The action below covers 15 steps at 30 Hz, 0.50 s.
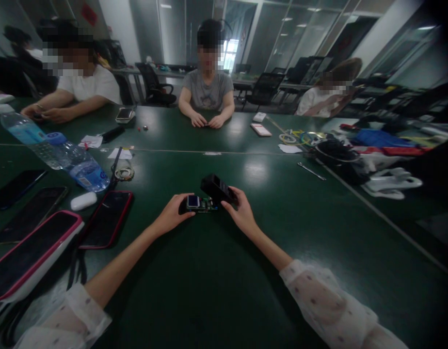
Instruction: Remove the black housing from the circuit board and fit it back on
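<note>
The left hand [173, 213] pinches one end of a green circuit board [206, 205], beside its small screen [193, 201]; the right hand [241, 209] grips the right end of a tilted black housing [216, 188] at the board's other end, contact between the two being unclear. Good handling would mean light pressure on the board's edges, with both parts low over the counter [216, 271], well apart from the red-edged phone [109, 220].

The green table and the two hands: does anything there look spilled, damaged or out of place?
I see no spill or clear damage. Only the circuit board stands out: held bare in the left hand, outside the black housing in the right hand.
</note>
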### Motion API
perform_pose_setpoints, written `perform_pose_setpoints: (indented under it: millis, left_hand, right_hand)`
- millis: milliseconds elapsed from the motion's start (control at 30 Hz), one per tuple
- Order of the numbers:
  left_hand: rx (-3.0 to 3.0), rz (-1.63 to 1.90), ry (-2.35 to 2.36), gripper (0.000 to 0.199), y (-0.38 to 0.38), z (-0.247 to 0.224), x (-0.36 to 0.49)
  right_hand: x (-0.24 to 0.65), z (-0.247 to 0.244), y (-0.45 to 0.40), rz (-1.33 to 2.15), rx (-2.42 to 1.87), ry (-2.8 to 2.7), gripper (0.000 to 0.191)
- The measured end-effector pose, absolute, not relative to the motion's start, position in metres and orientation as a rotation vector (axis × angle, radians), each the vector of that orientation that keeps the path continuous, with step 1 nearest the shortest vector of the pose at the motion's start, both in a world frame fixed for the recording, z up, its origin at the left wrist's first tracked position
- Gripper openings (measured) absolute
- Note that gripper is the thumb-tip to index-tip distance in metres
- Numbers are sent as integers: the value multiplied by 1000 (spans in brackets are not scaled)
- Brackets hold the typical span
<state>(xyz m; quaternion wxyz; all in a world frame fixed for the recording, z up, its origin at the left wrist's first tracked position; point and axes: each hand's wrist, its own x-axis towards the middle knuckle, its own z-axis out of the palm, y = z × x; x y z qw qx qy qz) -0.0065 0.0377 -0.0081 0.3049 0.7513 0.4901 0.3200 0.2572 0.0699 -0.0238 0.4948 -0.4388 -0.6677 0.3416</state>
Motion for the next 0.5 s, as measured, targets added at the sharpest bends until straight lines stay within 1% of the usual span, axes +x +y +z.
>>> perform_pose_setpoints:
  millis: [200, 333, 400, 500]
  left_hand:
    - [2012, 878, 1322, 55, 39, -11, -7]
    - [1978, 857, 1362, 56, 40, -15, -8]
    - [1962, 868, 1347, 61, 41, -16, -8]
    - [1940, 887, 1301, 76, 42, -16, -8]
  right_hand:
    - [254, -16, 62, 885, -1013, -1741, 53]
    - [252, -8, 56, 808, -1000, -1926, 52]
    - [252, -5, 54, 768, -996, -1988, 52]
    - [251, -6, 55, 751, -995, -2023, 54]
